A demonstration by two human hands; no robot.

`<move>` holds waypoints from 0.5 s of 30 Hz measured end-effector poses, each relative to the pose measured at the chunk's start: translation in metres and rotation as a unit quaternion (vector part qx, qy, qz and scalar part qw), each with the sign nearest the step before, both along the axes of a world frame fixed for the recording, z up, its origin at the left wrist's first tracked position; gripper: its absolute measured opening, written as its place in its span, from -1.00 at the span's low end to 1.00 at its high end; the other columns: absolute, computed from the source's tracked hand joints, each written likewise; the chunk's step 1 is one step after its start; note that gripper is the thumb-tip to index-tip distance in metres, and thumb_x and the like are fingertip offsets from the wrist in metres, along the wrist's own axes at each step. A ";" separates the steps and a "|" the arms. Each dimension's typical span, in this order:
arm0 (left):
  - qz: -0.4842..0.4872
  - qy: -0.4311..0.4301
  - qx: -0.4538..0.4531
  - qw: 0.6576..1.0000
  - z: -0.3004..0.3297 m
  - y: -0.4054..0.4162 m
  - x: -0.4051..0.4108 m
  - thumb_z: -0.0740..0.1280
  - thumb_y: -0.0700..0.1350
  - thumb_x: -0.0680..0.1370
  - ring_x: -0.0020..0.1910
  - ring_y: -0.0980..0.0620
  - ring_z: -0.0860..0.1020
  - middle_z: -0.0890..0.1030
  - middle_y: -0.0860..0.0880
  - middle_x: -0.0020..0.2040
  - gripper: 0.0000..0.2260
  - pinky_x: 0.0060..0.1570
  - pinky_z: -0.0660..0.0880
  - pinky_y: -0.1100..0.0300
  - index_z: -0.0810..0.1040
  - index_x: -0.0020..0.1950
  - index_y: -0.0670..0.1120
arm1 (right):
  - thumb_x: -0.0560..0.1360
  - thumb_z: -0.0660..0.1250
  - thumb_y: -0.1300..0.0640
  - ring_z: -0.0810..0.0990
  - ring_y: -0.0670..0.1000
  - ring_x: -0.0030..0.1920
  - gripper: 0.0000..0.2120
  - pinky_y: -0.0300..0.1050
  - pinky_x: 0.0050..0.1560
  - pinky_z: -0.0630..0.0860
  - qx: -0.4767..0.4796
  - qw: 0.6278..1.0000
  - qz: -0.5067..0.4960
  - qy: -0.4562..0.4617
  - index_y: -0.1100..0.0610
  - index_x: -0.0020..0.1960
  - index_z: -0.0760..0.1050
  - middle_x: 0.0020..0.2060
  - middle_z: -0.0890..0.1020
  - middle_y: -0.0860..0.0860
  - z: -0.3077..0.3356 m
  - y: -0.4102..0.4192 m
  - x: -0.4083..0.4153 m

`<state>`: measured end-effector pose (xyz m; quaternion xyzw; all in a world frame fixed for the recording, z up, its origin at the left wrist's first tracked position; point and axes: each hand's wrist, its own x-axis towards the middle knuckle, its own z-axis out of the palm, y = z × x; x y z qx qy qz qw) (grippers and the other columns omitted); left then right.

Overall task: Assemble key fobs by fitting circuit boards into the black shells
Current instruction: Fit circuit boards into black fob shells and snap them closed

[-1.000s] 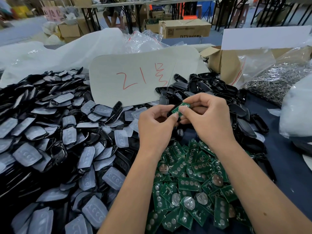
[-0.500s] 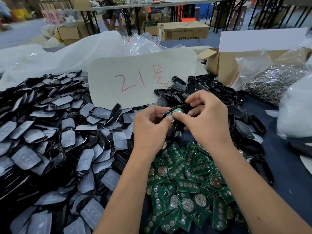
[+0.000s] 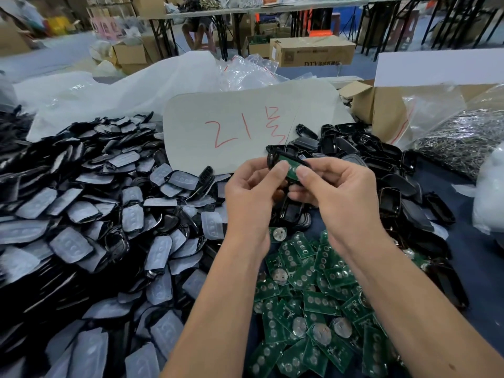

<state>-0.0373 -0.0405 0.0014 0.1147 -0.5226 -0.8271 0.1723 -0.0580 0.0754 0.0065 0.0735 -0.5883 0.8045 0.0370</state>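
Two bare hands up over the table, close together, thumbs nearly touching. Left hand [image 3: 253, 192] curled round a black shell [image 3: 275, 159], thumb pressed down on top of it. Right hand [image 3: 338, 186] curled round the other end of the same shell, thumb tip pressed on a green circuit board [image 3: 292, 167]. Board lying inside the shell, right between the two thumbs, showing green in the gap. Shell held level, long way across from one hand to the other.

Just below both hands, down by the wrists, a heap of loose green boards [image 3: 313, 304] with small round silver spots on them. Out past the left hand, a very big pile of black shells with grey rubber pads [image 3: 90, 214], spread far to that side. Out past the right hand and a bit behind it, a smaller pile of plain black shells [image 3: 381, 170]. Right behind the fingers, a pale card with red marks [image 3: 245, 129], leaning on white plastic sheets. Farther past the right hand, a brown box [image 3: 381, 105] and a clear bag of small shiny metal bits [image 3: 461, 140]. Dark blue table [image 3: 474, 257] under the right arm.
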 end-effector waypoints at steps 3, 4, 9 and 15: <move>0.005 -0.009 -0.010 1.000 0.004 -0.004 0.002 0.48 -0.23 0.56 -0.19 -0.08 0.54 0.62 -0.08 -0.21 -0.81 -0.10 0.53 0.04 0.66 -0.22 -0.02 | 0.54 0.47 0.36 0.73 0.06 -0.33 -0.91 -0.17 -0.24 0.67 -0.011 1.000 -0.019 -0.006 0.20 -0.06 0.66 -0.28 0.74 0.10 0.000 -0.011 0.006; 0.014 -0.009 -0.017 1.000 0.005 -0.008 0.002 0.47 -0.25 0.56 -0.20 -0.09 0.52 0.60 -0.08 -0.23 -0.78 -0.13 0.52 0.04 0.64 -0.25 -0.02 | 0.55 0.47 0.35 0.74 0.07 -0.30 -0.92 -0.16 -0.23 0.68 -0.002 1.000 -0.011 -0.004 0.20 -0.05 0.66 -0.26 0.74 0.11 0.000 -0.014 0.008; 0.079 -0.001 -0.057 0.995 0.021 -0.045 0.007 0.39 -0.32 0.60 -0.16 -0.12 0.61 0.63 -0.17 -0.15 -0.81 -0.12 0.65 0.03 0.53 -0.18 -0.11 | 0.55 0.50 0.17 0.72 -0.01 -0.22 -0.88 -0.05 -0.23 0.68 0.223 0.970 0.003 0.099 0.06 0.06 0.61 -0.13 0.69 -0.03 -0.008 -0.029 0.023; 0.246 -0.008 -0.118 0.962 0.038 -0.122 0.029 0.41 -0.23 0.59 -0.26 0.06 0.59 0.60 0.01 -0.26 -0.80 -0.25 0.60 0.17 0.53 -0.18 -0.01 | 0.51 0.42 0.32 0.52 0.10 0.13 -0.75 0.03 0.14 0.50 0.478 0.750 0.178 0.422 0.10 0.14 0.66 0.11 0.61 -0.01 -0.011 -0.073 0.050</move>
